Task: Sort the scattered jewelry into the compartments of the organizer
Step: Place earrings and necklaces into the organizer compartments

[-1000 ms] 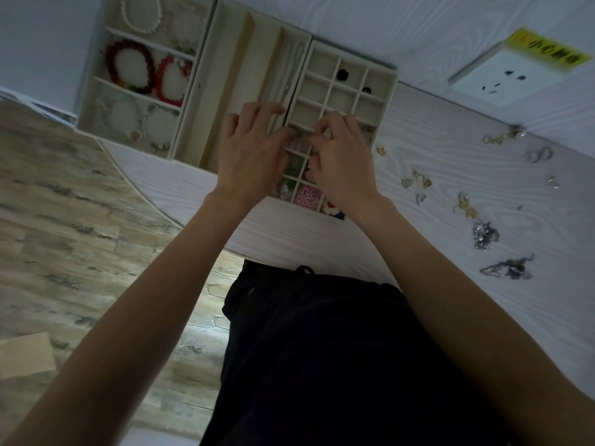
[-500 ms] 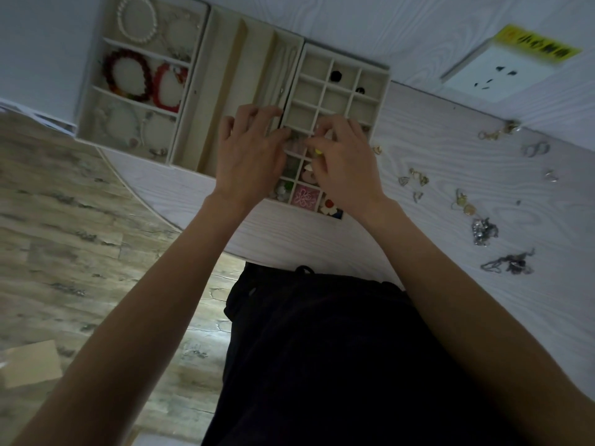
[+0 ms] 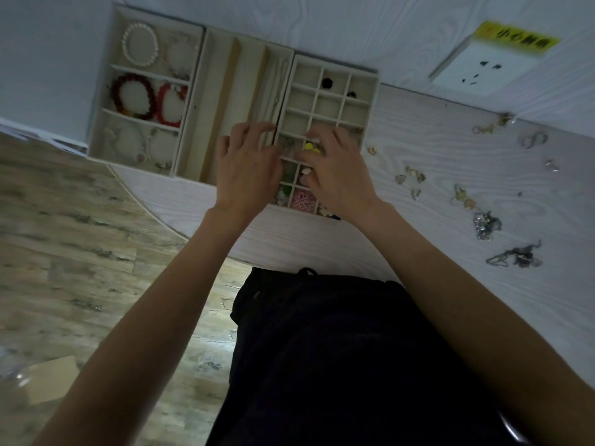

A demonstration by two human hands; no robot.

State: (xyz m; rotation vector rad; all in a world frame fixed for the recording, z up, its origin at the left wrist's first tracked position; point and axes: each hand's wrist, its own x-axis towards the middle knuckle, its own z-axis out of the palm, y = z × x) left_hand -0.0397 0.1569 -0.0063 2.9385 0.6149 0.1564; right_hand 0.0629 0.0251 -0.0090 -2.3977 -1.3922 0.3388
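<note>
The cream organizer [image 3: 373, 101] lies at the table's far side in three trays. Its left tray holds bead bracelets [image 3: 133, 96], the middle tray [image 3: 225, 91] has long slots, and the right one is a grid of small cells. My left hand [image 3: 248, 169] hovers over the grid's left edge with bent fingers and nothing seen in it. Over the grid's middle cells, my right hand [image 3: 341, 175] pinches a small yellow piece [image 3: 310, 147]. Near cells hold a pink flower piece [image 3: 302, 199] and other small items. Scattered jewelry [image 3: 412, 180] lies to the right.
More loose pieces lie on the white wood-grain table: gold charms [image 3: 463, 197], a silver cluster [image 3: 486, 223], a dark tangled chain [image 3: 515, 255], rings [image 3: 534, 140]. A wall socket [image 3: 483, 69] with a yellow label sits at the far right. Wooden floor [image 3: 64, 252] lies left of the table's rounded edge.
Both hands have stayed over the grid tray. My right fingers have shifted slightly and the yellow piece now shows at their tips.
</note>
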